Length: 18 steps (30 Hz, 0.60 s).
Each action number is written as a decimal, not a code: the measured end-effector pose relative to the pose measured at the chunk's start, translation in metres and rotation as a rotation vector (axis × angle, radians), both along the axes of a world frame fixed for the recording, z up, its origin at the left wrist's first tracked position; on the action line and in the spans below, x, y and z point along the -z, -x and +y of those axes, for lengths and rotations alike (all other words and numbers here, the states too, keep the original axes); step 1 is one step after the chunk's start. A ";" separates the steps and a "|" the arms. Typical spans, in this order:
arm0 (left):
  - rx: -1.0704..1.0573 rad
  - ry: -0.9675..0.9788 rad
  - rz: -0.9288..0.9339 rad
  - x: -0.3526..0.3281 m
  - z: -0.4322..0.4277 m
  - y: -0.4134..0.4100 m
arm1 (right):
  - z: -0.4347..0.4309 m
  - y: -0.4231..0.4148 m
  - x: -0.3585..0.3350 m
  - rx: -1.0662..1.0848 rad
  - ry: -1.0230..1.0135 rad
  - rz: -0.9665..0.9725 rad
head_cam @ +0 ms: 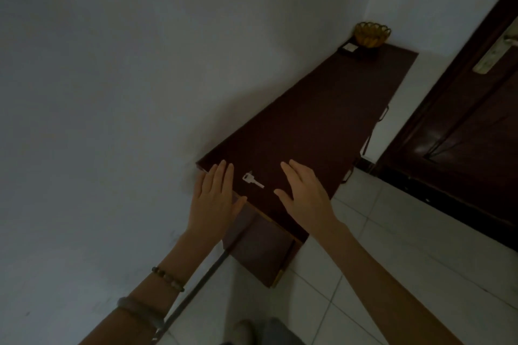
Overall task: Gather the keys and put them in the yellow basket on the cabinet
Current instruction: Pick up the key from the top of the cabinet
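One silver key (252, 180) lies flat on the near end of the dark cabinet top (322, 120), between your two hands. Your left hand (215, 199) rests at the cabinet's near corner, fingers straight and empty. Your right hand (304, 193) hovers just beside the key, flat and spread, holding nothing. Far down the cabinet, against the wall, sits the yellow basket (371, 33), well apart from the key.
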State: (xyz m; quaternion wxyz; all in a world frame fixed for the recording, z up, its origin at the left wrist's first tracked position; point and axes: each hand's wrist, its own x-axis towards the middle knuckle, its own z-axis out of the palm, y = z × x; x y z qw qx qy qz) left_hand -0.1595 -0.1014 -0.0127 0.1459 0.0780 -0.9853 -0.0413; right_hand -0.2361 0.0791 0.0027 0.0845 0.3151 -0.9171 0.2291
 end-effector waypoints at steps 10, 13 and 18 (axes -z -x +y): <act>0.038 -0.036 -0.112 0.025 -0.004 0.019 | -0.044 0.047 0.021 -0.168 -0.030 -0.181; 0.021 -0.116 -0.114 0.036 -0.004 0.034 | -0.044 0.054 0.025 -0.166 -0.050 -0.204; 0.050 -0.232 -0.056 0.037 -0.001 0.064 | -0.027 0.060 0.030 -0.132 -0.089 -0.222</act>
